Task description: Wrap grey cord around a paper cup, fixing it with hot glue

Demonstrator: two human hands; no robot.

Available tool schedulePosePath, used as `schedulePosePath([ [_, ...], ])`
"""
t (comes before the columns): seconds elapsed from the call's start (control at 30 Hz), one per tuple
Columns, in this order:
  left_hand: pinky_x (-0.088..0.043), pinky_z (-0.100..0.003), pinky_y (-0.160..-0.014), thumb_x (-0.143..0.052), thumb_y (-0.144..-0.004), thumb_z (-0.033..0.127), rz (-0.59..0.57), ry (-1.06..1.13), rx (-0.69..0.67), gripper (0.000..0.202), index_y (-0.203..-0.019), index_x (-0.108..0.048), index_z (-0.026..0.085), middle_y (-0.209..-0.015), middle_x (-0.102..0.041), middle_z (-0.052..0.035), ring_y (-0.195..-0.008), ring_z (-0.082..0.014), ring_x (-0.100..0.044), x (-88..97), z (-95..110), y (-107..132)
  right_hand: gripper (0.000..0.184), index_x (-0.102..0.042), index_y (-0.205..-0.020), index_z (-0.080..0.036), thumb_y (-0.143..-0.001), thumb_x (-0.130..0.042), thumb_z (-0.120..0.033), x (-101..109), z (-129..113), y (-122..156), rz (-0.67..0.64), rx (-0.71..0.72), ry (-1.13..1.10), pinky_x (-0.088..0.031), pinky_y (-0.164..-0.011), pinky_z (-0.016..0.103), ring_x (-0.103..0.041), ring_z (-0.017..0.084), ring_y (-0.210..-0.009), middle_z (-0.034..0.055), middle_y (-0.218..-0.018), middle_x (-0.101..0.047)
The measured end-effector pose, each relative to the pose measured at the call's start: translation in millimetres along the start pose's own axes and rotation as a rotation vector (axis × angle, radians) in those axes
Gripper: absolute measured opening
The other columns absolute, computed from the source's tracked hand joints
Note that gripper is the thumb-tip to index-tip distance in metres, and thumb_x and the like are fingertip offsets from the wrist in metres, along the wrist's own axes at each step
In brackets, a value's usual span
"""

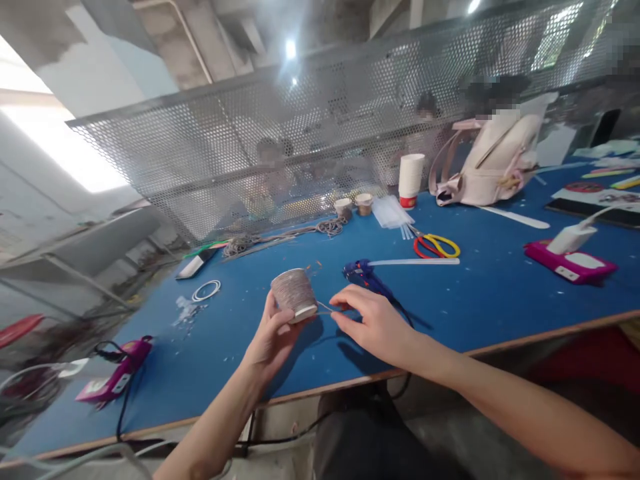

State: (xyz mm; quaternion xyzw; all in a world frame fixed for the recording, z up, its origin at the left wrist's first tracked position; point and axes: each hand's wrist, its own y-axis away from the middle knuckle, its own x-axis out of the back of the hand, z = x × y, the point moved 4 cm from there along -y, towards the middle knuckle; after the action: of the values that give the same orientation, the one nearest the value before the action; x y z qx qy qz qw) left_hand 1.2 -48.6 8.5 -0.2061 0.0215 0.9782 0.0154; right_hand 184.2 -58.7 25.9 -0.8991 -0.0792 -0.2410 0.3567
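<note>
My left hand (273,333) is closed round a small paper cup (295,294) wrapped in greyish cord, held upside down above the blue table (470,300). My right hand (367,319) pinches the loose end of the cord (325,308) right beside the cup's rim. A blue glue gun (367,275) lies on the table just behind my right hand.
Yellow-and-red scissors (436,245), a white stick (415,262), a stack of paper cups (411,180), two wrapped cups (354,204), cord bundles (280,237), a pink bag (493,163) and pink power strips (570,262) (116,377) lie about. A perforated metal screen (300,133) with people behind it borders the far side.
</note>
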Motion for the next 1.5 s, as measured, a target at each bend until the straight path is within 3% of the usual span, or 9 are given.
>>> schedulePosePath([
  [0.13, -0.055, -0.032, -0.076, -0.074, -0.061, 0.017, 0.06, 0.019, -0.03, 0.051, -0.109, -0.058, 0.027, -0.101, -0.069, -0.0004, -0.083, -0.0178, -0.067, 5.0, 10, -12, 0.012, -0.062, -0.093, -0.019, -0.088, -0.051, -0.022, 19, 15, 5, -0.024, -0.001, 0.053, -0.05, -0.083, 0.032, -0.065, 0.02, -0.091, 0.0085, -0.097, -0.069],
  [0.3, -0.057, -0.034, -0.073, -0.069, -0.066, 0.019, 0.053, 0.061, -0.084, 0.044, -0.108, -0.056, 0.026, -0.102, -0.067, -0.0001, -0.084, -0.0177, -0.066, 7.1, 23, -28, 0.023, -0.063, -0.073, -0.021, -0.087, -0.05, -0.034, 47, 57, 10, -0.219, -0.361, 0.237, -0.045, -0.06, 0.029, -0.064, 0.018, -0.064, 0.002, -0.07, -0.068],
  [0.4, -0.056, -0.033, -0.076, -0.066, -0.064, 0.014, 0.047, 0.038, -0.112, 0.051, -0.111, -0.053, 0.027, -0.101, -0.067, 0.0007, -0.084, -0.0168, -0.065, 5.6, 25, -37, 0.023, -0.063, -0.075, -0.02, -0.083, -0.056, -0.04, 61, 83, 1, -0.202, -0.47, 0.373, -0.045, -0.06, 0.031, -0.064, 0.022, -0.065, 0.0044, -0.07, -0.068],
  [0.63, -0.051, -0.036, -0.083, -0.072, -0.059, 0.012, 0.083, -0.013, -0.185, 0.064, -0.117, -0.049, 0.029, -0.105, -0.064, -0.0005, -0.093, -0.0189, -0.063, 1.5, 20, -61, 0.025, -0.067, -0.093, -0.019, -0.077, -0.067, -0.038, 35, 119, -33, -0.257, -0.547, 0.127, -0.049, -0.069, 0.032, -0.067, 0.022, -0.078, 0.0058, -0.086, -0.073],
  [0.93, -0.048, -0.039, -0.091, -0.075, -0.057, 0.011, 0.109, -0.034, -0.188, 0.064, -0.112, -0.049, 0.027, -0.103, -0.063, 0.0, -0.091, -0.0174, -0.065, 8.5, 9, -83, 0.017, -0.07, -0.084, -0.017, -0.076, -0.062, -0.031, -4, 98, -38, -0.276, -0.515, 0.218, -0.042, -0.063, 0.028, -0.063, 0.021, -0.073, 0.0073, -0.082, -0.072],
  [1.03, -0.048, -0.037, -0.09, -0.077, -0.057, 0.013, 0.109, -0.027, -0.166, 0.064, -0.112, -0.049, 0.027, -0.103, -0.064, -0.0004, -0.09, -0.0174, -0.065, 11.0, 3, -83, 0.019, -0.068, -0.083, -0.017, -0.077, -0.055, -0.028, -2, 100, -33, -0.193, -0.527, 0.15, -0.042, -0.063, 0.028, -0.062, 0.02, -0.068, 0.0068, -0.078, -0.071],
  [1.23, -0.049, -0.036, -0.09, -0.076, -0.058, 0.01, 0.15, 0.008, -0.17, 0.058, -0.107, -0.051, 0.028, -0.1, -0.063, 0.0006, -0.091, -0.0156, -0.064, 16.6, -1, -82, 0.021, -0.062, -0.078, -0.017, -0.077, -0.045, -0.029, 5, 94, -23, -0.125, -0.616, -0.307, -0.046, -0.065, 0.028, -0.064, 0.019, -0.071, 0.0045, -0.073, -0.069],
  [1.37, -0.049, -0.037, -0.091, -0.076, -0.058, 0.01, 0.166, 0.01, -0.159, 0.057, -0.105, -0.05, 0.029, -0.102, -0.061, 0.0009, -0.095, -0.0167, -0.062, 15.6, -3, -79, 0.021, -0.048, -0.064, -0.021, -0.078, -0.051, -0.036, 3, 73, -19, -0.128, -0.603, -0.213, -0.039, -0.053, 0.025, -0.046, 0.013, -0.049, -0.0045, -0.049, -0.048],
  [1.5, -0.048, -0.039, -0.092, -0.076, -0.059, 0.011, 0.153, 0.009, -0.162, 0.056, -0.105, -0.05, 0.029, -0.103, -0.06, -0.0001, -0.097, -0.0186, -0.062, 12.2, -6, -77, 0.019, -0.045, -0.067, -0.021, -0.076, -0.055, -0.035, 3, 57, -16, -0.058, -0.457, -0.21, -0.036, -0.051, 0.024, -0.038, 0.01, -0.05, -0.0061, -0.055, -0.044],
])
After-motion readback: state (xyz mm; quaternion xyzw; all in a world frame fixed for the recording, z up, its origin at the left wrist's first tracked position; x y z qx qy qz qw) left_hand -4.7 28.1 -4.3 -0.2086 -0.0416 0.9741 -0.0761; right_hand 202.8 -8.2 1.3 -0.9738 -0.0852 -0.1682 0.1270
